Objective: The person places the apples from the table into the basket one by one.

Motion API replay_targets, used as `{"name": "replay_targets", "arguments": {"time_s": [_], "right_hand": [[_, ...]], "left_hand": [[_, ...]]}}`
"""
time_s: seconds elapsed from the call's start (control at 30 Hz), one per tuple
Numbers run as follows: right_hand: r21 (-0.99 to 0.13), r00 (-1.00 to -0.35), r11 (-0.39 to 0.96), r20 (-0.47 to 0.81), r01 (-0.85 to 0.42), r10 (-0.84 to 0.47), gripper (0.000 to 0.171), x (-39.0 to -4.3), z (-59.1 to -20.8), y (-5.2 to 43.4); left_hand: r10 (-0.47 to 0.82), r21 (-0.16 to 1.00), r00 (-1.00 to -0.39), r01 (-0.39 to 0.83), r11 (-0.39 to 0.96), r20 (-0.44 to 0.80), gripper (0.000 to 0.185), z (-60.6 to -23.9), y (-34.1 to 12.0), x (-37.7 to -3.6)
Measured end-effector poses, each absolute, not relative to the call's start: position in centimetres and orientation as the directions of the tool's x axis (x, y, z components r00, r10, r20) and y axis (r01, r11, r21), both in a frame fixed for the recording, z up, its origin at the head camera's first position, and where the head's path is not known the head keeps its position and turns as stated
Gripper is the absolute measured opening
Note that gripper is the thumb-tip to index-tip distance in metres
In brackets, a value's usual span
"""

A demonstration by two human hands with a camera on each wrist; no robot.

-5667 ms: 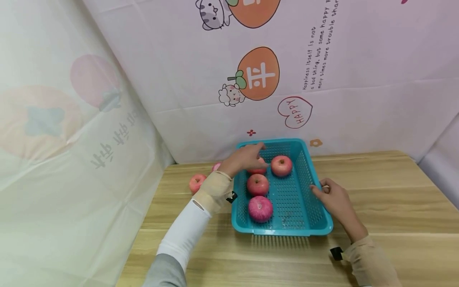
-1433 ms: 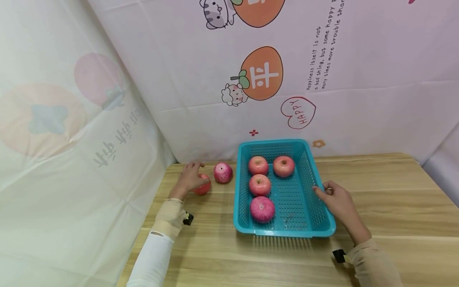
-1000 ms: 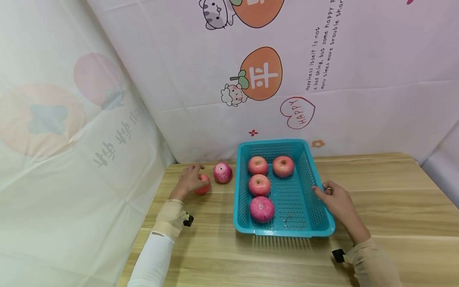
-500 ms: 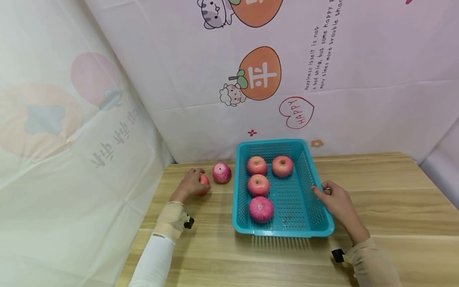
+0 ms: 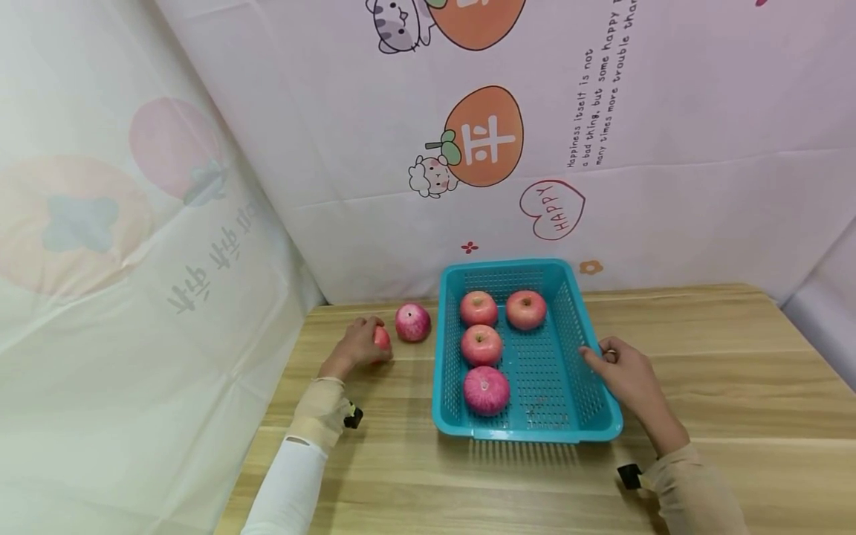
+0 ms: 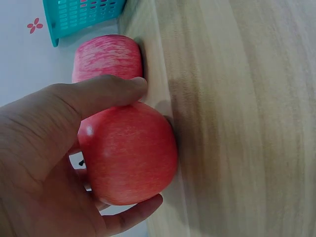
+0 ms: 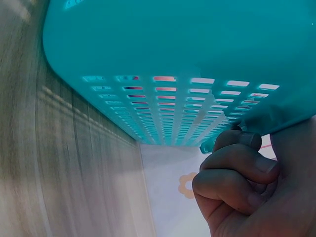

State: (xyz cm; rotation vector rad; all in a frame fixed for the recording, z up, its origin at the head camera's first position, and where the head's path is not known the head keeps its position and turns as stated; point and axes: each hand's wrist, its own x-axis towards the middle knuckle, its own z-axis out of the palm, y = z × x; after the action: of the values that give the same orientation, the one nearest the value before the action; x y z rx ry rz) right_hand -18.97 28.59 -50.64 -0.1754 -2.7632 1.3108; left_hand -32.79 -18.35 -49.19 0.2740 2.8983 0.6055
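- Left hand [image 5: 357, 345] has its thumb and fingers wrapped round a red apple [image 6: 127, 153] that sits on the wooden table [image 5: 702, 386], left of the teal basket [image 5: 588, 405].
- Right hand [image 5: 625, 375] pinches the basket's right rim, fingers curled under the lip, which I'd judge enough to steady it.
- A second loose apple [image 5: 412, 322] lies just beside the held one, so to my eye a straight lift would avoid nudging it.
- Four apples [image 5: 481, 345] fill the basket's left side and far end; the bare right half looks the easiest spot.
- Setting it down gently seems wise, since a round apple may roll.
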Motion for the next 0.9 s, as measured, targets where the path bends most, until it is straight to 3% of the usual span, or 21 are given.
{"name": "replay_targets", "arguments": {"time_s": [0.9], "right_hand": [[-0.787, -0.990, 0.613, 0.023, 0.068, 0.139, 0.047, -19.0, -50.6, 28.6]], "left_hand": [[0.186, 0.399, -0.978, 0.133, 0.907, -0.096, 0.074, -50.5, -18.6, -33.1]]}}
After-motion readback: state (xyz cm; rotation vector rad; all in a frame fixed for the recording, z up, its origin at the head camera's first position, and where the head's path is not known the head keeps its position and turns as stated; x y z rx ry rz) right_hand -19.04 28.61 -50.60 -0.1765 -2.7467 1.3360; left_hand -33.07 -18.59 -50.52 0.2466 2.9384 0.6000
